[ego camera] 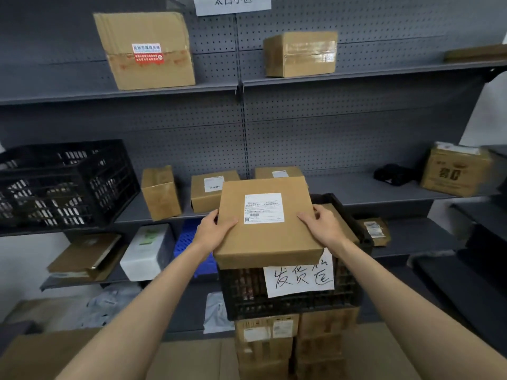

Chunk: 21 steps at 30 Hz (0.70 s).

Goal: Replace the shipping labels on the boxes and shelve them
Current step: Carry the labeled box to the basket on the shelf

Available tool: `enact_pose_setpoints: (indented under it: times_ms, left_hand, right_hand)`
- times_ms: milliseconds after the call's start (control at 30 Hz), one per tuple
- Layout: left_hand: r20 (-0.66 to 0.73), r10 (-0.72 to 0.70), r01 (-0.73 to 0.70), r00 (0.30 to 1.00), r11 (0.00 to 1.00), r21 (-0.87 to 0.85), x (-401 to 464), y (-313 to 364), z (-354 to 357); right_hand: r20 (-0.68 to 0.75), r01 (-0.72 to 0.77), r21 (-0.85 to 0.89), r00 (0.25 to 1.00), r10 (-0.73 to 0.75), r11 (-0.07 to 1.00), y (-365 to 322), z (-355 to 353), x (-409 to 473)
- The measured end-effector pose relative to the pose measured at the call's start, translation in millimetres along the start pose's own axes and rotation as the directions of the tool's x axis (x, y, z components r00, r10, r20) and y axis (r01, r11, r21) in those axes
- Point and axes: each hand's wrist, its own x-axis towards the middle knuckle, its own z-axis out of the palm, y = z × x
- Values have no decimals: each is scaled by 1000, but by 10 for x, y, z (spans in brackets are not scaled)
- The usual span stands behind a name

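Observation:
I hold a flat brown cardboard box (pixel 267 237) in front of the grey shelving, above a black crate (pixel 290 303). A white shipping label (pixel 264 207) with a barcode is stuck on the box's top face. My left hand (pixel 212 229) grips the box's left edge, thumb on top. My right hand (pixel 323 224) grips its right edge the same way. The box tilts slightly, its far end raised toward the middle shelf (pixel 356 190).
Three small labelled boxes (pixel 211 187) stand on the middle shelf behind the held box. A black crate (pixel 63 185) fills that shelf's left end. Two boxes (pixel 145 50) sit on the top shelf. Stacked cartons (pixel 274 344) support the crate with a handwritten paper sign (pixel 299 278).

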Motion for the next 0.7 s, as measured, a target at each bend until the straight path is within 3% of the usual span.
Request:
enact_pose_setpoints:
  times_ms: [367,700]
  left_hand:
    - [-10,-150,150,989,988,-26,1122,-304,256]
    - [31,-218,216,975,975,48,1627,-653,269]
  right_hand:
    - [131,-68,-33,989,72,997,249,425,1250]
    - [174,-115,-70,977,126,991,428,836,1596]
